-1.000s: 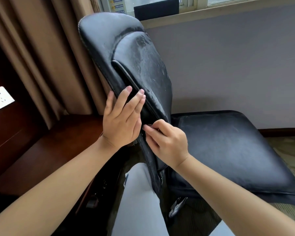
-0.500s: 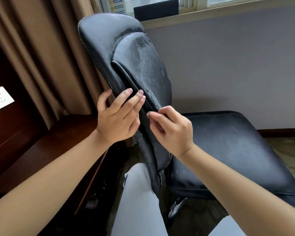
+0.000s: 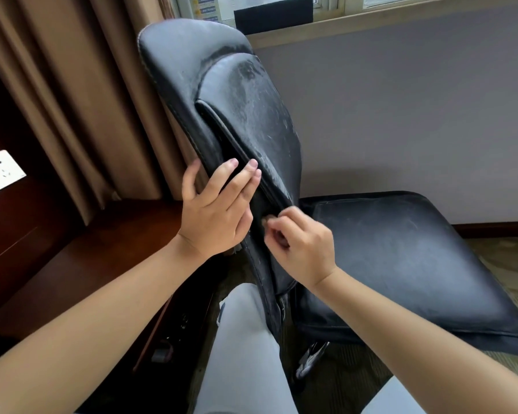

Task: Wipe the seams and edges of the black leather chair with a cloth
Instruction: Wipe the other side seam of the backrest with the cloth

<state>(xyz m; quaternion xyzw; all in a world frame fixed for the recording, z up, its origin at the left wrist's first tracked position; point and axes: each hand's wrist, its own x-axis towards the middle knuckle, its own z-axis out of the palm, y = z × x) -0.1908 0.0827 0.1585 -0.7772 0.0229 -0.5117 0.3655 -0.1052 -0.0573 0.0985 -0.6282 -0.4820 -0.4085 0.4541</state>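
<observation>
no readable text, blue and yellow sticker (image 3: 205, 7) on window glass, print too blurred to read

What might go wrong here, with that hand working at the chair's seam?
The right hand pinches something small and tan at the seam; it is too small to identify. So little material could slip out or let fingernails scrape the worn backrest. The left hand alone steadies the backrest's edge, so the chair might swivel or shift if pressed hard. The dusty seat looks unwiped.
</observation>
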